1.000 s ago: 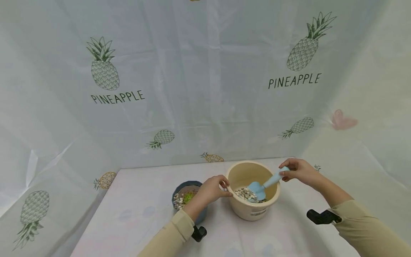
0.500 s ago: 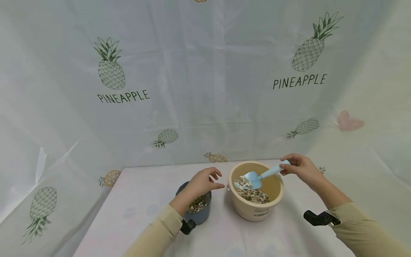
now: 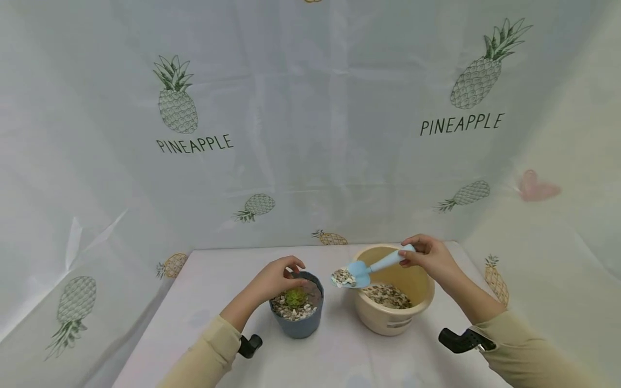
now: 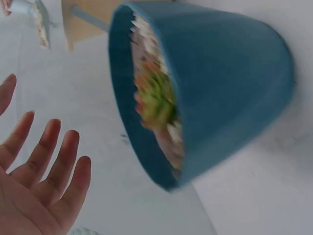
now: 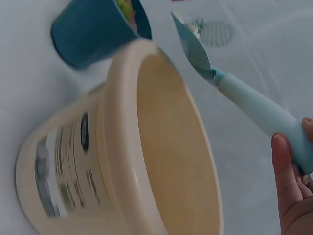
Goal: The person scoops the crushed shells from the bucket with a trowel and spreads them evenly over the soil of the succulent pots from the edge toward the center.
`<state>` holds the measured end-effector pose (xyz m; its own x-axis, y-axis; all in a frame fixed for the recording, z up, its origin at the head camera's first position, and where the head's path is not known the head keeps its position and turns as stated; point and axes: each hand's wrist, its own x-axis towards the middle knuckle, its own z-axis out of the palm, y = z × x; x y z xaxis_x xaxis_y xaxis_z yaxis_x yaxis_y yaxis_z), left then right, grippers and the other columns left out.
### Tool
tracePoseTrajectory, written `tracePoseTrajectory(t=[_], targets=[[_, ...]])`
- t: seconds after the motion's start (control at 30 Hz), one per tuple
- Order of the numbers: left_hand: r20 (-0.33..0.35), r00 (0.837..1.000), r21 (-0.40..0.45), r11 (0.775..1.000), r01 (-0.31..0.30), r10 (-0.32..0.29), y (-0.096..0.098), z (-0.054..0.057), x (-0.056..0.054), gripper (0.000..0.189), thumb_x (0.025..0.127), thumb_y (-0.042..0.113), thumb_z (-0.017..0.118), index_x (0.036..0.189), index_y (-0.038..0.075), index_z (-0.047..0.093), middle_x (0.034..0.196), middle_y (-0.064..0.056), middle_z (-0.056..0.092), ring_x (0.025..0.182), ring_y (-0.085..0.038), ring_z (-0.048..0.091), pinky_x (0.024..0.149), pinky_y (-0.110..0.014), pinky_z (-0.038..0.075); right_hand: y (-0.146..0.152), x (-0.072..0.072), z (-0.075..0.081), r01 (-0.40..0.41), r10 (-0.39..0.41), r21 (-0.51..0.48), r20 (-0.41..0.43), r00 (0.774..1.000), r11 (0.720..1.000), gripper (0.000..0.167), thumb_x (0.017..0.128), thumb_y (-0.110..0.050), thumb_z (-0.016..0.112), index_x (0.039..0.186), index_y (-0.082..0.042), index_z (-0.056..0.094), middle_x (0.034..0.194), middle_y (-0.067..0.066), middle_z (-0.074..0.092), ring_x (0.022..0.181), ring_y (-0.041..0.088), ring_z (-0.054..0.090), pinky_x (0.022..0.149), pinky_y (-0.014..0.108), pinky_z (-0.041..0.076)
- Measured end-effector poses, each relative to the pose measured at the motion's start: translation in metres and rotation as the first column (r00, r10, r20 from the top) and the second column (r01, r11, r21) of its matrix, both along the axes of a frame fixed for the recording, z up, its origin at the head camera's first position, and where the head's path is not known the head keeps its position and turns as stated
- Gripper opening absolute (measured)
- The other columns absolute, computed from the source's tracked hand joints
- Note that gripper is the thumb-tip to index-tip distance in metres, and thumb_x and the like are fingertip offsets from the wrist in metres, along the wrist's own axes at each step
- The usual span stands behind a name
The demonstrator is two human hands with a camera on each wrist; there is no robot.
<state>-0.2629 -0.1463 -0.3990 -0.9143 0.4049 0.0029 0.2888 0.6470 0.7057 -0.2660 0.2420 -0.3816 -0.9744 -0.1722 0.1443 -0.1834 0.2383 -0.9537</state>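
Observation:
My right hand (image 3: pixel 429 260) grips the handle end of a light blue trowel (image 3: pixel 385 262). Small pebbles (image 3: pixel 343 277) lie on its blade, held in the air between the cream bucket (image 3: pixel 383 321) and the blue-grey flowerpot (image 3: pixel 299 326). In the pot a green succulent (image 3: pixel 295 298) with reddish leaf tips sits among pale stones. At the pot's upper left is my left hand (image 3: pixel 274 279); the left wrist view shows its fingers (image 4: pixel 58 166) spread, holding nothing, apart from the pot. More gravel (image 3: pixel 388 296) covers the bucket's bottom.
Pot and bucket stand a little apart on a pale table (image 3: pixel 204 323). Behind it hangs a white curtain (image 3: pixel 301 134) printed with pineapples. Each wrist carries a black camera mount (image 3: pixel 249 346). A printed label (image 5: pixel 68 166) shows on the bucket's side.
The trowel has lifted out of the bucket with pebbles on it and moved left past the rim. My left hand has left the bucket's rim and moved left to the pot.

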Motion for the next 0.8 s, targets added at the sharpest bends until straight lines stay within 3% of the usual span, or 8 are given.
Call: tracePoseTrajectory(t=[0.17, 0.43, 0.63, 0.8], targets=[[0.020, 1.000, 0.015, 1.000, -0.009, 0.008, -0.019, -0.007, 0.006, 0.039, 0.088, 0.031, 0.074, 0.121, 0.012, 0.063, 0.113, -0.011, 0.061, 0.093, -0.021, 0.060, 0.071, -0.038, 0.051, -0.023, 0.003, 0.001, -0.013, 0.014, -0.029, 0.032, 0.999, 1.000, 0.033, 0.093, -0.009, 0.068, 0.116, 0.011, 0.055, 0.097, 0.017, 0.066, 0.080, 0.026, 0.070, 0.073, 0.035, 0.057], [0.023, 0.996, 0.004, 0.996, -0.089, 0.089, -0.050, -0.026, 0.015, 0.040, 0.087, 0.024, 0.076, 0.121, 0.009, 0.063, 0.115, -0.010, 0.062, 0.099, -0.026, 0.060, 0.076, -0.040, 0.052, -0.051, 0.006, -0.008, -0.016, 0.020, -0.069, 0.053, 0.998, 0.998, 0.035, 0.092, -0.006, 0.068, 0.117, 0.014, 0.053, 0.100, 0.018, 0.067, 0.081, 0.028, 0.070, 0.074, 0.035, 0.057], [0.029, 0.997, 0.018, 0.997, -0.069, 0.068, -0.067, -0.040, 0.020, 0.042, 0.085, 0.021, 0.078, 0.120, 0.006, 0.062, 0.103, -0.007, 0.061, 0.095, -0.027, 0.059, 0.074, -0.038, 0.051, -0.063, 0.015, -0.017, 0.048, -0.042, -0.076, 0.085, 0.996, 0.996, 0.032, 0.090, -0.005, 0.070, 0.114, 0.012, 0.056, 0.098, 0.016, 0.068, 0.079, 0.025, 0.070, 0.075, 0.037, 0.057], [0.055, 0.998, 0.015, 1.000, -0.019, 0.019, -0.076, -0.049, 0.019, 0.047, 0.082, 0.020, 0.080, 0.122, 0.006, 0.061, 0.103, -0.008, 0.058, 0.097, -0.032, 0.059, 0.074, -0.040, 0.051, -0.074, 0.021, -0.022, 0.043, -0.037, -0.089, 0.075, 0.996, 0.995, 0.029, 0.089, -0.001, 0.069, 0.111, 0.013, 0.057, 0.093, 0.017, 0.069, 0.077, 0.027, 0.070, 0.073, 0.039, 0.058]])
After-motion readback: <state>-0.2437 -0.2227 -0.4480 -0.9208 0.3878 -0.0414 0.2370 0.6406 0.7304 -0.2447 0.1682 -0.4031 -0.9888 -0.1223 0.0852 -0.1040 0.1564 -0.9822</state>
